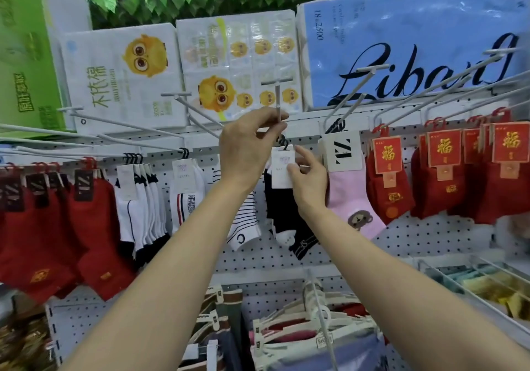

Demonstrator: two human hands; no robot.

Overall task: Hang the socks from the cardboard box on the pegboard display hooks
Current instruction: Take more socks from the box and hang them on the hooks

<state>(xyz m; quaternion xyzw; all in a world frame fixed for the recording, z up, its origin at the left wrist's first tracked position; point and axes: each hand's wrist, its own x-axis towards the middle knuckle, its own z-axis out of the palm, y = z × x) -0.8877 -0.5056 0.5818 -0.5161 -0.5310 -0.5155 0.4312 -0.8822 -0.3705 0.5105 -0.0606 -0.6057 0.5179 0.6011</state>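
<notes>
My left hand (249, 144) pinches the white display hook (277, 98) near its front end, thumb and fingers curled round the rod. My right hand (308, 178) pinches the white card label (280, 169) of a black sock pair (289, 221), whose black hanger hook (282, 142) sits just below the rod. A white striped sock (245, 224) hangs behind my left wrist. The pegboard (430, 244) runs behind everything. The cardboard box is not in view.
Red socks (43, 227) hang at the left and red socks with gold labels (447, 184) at the right. White socks (143, 207) and a pink sock (350, 201) flank the middle. Several bare hooks (370, 69) jut out above. Tissue packs (123, 75) stand on the top shelf. Hangered clothes (301, 327) hang below.
</notes>
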